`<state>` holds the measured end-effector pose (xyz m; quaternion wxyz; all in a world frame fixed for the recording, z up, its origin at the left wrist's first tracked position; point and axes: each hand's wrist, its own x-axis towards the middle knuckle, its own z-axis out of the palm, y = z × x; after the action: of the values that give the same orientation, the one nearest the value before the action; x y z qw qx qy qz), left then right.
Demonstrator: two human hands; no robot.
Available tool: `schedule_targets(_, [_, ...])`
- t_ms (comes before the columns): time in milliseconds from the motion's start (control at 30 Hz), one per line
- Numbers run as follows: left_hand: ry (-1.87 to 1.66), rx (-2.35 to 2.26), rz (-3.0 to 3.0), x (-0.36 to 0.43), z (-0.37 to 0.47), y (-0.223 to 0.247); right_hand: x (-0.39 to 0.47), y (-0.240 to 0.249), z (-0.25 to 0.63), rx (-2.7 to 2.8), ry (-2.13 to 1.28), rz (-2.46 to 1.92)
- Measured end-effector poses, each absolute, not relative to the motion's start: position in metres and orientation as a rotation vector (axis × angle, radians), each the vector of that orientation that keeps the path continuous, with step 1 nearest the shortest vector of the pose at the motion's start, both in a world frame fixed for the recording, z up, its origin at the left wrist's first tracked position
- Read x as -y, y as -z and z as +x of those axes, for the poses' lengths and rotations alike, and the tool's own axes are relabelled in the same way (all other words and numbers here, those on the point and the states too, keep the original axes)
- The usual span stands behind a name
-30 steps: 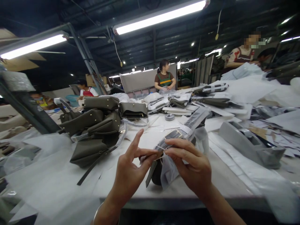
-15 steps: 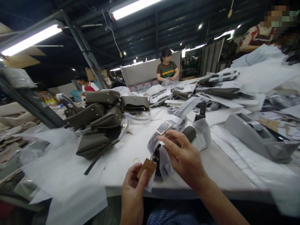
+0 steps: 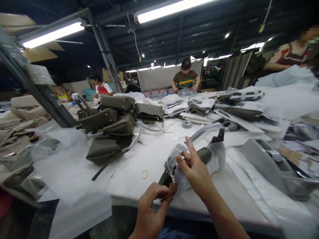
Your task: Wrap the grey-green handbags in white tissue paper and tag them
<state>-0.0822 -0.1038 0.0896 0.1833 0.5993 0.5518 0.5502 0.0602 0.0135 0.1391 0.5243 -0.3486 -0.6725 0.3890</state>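
Note:
My left hand (image 3: 155, 202) pinches a brown hang tag (image 3: 173, 188) between thumb and fingers at the table's front edge. White string (image 3: 170, 171) runs up from the tag to a strap (image 3: 173, 155) wrapped in clear plastic. My right hand (image 3: 196, 167) is at that strap, thumb and curled fingers closed at its edge and the index finger stretched upward. Beneath my hands lies a dark olive handbag (image 3: 204, 155), partly covered by white wrapping (image 3: 219, 156). My right hand hides part of the bag.
A yellow rubber band (image 3: 144, 174) lies on the white table (image 3: 132, 189). Olive handbags (image 3: 107, 149) are piled at the left. A grey tape dispenser (image 3: 269, 162) stands at the right. Wrapped bags (image 3: 239, 111) lie farther back, where a co-worker (image 3: 186, 78) stands.
My left hand has moved right with the tag, which is now tilted. My right hand has raised its index finger, and the gold buckle on the strap is no longer visible.

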Motion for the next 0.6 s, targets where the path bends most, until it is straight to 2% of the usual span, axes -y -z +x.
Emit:
schedule_targets(100, [-1.519, -1.57, 1.636, 0.097, -0.083, -0.096, -0.013, -0.15, 0.051, 1.329, -1.133, -0.663])
schedule_targets(233, [-1.382, -1.547, 1.385, 0.084, -0.102, -0.103, -0.006, -0.154, 0.048, 1.234, -0.935, -0.696])
schedule_targets(400, [-1.246, -1.518, 1.255, 0.073, -0.133, -0.097, -0.004, -0.134, 0.051, 1.403, -0.634, -0.669])
schedule_targets(600, [-1.393, -1.577, 1.577, 0.07, -0.125, -0.132, -0.008, -0.132, 0.05, 1.415, -0.726, -0.697])
